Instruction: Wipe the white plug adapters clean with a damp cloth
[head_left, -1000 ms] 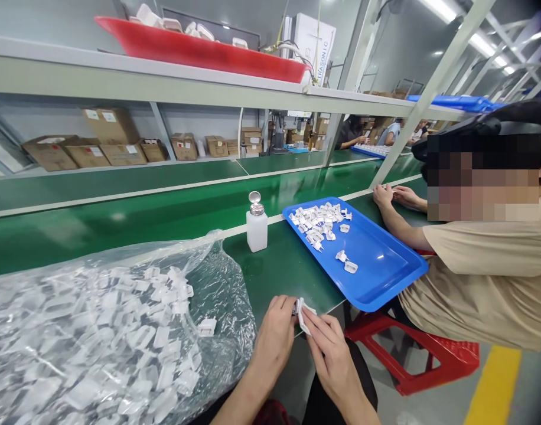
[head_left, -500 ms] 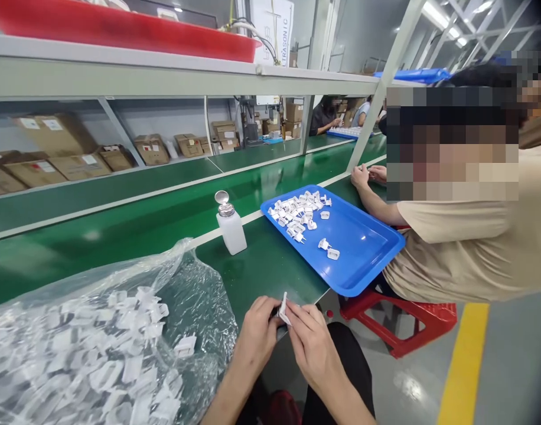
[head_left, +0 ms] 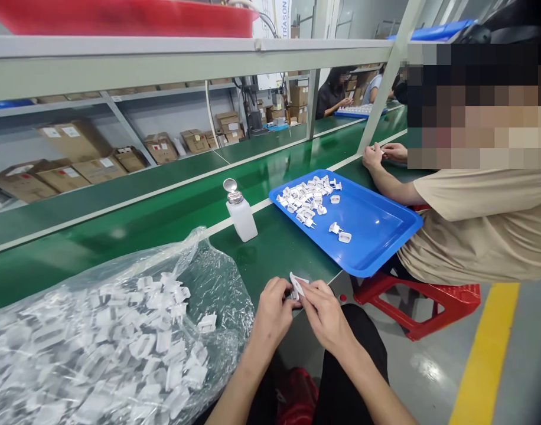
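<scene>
My left hand [head_left: 273, 311] and my right hand [head_left: 326, 314] meet at the near edge of the green bench, both pinching one small white plastic plug part [head_left: 297, 284] between the fingertips. To my left lies a clear plastic bag [head_left: 120, 336] full of the same white parts. A blue tray [head_left: 377, 227] to the right front holds a heap of white plug parts [head_left: 306, 198] at its far end and two loose ones nearer.
A white dispenser bottle [head_left: 241, 213] with a metal cap stands between bag and tray. A co-worker in a beige shirt [head_left: 483, 224] sits on a red stool [head_left: 434, 301] at my right, hands on the bench. Cardboard boxes [head_left: 75, 159] line the far shelf; a red tray [head_left: 120, 15] sits overhead.
My view has shifted, so the bench things sit slightly differently in frame. My hands stay together on the white part, which has turned between my fingers.
</scene>
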`<state>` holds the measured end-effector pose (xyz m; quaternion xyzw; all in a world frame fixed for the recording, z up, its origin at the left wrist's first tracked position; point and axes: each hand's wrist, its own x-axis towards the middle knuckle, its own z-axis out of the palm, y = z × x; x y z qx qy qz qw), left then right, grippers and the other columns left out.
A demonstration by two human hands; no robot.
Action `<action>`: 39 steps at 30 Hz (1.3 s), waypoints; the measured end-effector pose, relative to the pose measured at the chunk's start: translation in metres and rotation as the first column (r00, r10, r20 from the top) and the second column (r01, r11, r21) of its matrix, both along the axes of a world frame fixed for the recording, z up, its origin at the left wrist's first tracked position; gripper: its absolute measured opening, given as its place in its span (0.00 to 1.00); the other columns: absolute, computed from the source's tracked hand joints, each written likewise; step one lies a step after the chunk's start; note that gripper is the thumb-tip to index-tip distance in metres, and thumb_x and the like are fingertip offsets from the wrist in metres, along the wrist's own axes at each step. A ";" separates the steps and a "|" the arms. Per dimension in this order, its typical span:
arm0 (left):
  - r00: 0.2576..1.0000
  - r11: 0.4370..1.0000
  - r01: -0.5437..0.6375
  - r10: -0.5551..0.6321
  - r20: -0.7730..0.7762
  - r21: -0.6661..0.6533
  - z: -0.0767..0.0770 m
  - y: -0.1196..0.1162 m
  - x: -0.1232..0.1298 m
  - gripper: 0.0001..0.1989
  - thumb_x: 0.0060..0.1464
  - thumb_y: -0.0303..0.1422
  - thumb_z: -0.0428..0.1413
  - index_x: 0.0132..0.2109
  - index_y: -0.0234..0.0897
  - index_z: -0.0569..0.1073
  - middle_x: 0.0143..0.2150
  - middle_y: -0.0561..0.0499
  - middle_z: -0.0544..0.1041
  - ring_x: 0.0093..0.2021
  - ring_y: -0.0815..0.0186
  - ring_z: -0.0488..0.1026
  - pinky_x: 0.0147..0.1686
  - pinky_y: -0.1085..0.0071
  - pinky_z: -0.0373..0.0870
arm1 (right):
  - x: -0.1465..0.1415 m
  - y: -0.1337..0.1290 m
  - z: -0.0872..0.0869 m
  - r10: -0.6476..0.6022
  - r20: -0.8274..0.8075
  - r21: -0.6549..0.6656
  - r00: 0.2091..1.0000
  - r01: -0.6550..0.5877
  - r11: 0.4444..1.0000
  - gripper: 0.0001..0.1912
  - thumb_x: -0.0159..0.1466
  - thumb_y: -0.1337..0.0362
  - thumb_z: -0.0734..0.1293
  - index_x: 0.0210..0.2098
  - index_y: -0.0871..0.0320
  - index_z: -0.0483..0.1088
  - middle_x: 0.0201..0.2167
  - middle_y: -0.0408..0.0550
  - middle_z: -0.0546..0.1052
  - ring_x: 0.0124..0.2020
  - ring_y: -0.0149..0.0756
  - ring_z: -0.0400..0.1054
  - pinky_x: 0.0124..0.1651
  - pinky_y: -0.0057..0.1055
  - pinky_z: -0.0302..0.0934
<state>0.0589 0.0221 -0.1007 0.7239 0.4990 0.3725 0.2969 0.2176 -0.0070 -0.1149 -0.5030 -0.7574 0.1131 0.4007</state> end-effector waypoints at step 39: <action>0.999 0.997 0.045 -0.045 -0.002 -0.059 0.005 -0.009 -0.004 0.08 0.53 0.19 0.56 0.40 0.32 0.72 0.40 0.50 0.69 0.43 0.67 0.64 0.44 0.70 0.59 | 0.014 -0.073 -0.028 -0.136 -0.163 -0.122 0.977 0.117 0.986 0.20 0.74 0.59 0.58 0.62 0.48 0.72 0.56 0.39 0.70 0.50 0.16 0.63 0.54 0.12 0.61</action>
